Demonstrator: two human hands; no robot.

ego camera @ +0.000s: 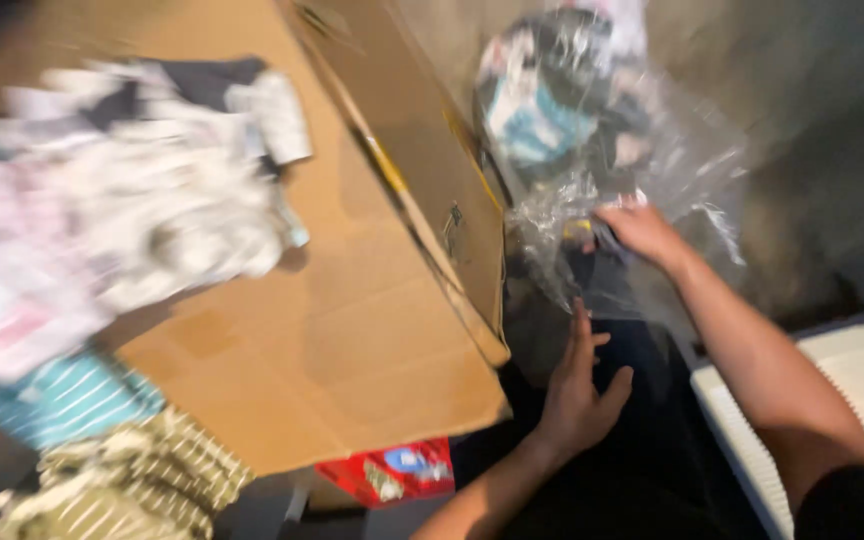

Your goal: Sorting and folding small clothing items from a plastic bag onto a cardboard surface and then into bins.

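Observation:
My right hand (642,232) reaches forward and grips the crumpled edge of a clear plastic bag (592,130) that holds dark, white and teal folded clothes. The bag stands on the floor beside the side of a large brown cardboard box (352,300). My left hand (580,385) hangs lower, fingers spread, over a dark surface just right of the box's corner, holding nothing. The picture is blurred by motion.
On the box's flat top lies a heap of pale and pink clothes (112,210), with a teal striped piece (72,400) and an olive striped piece (122,490) at its near edge. A red package (392,472) sits under the box. A white ribbed panel (852,390) lies at right.

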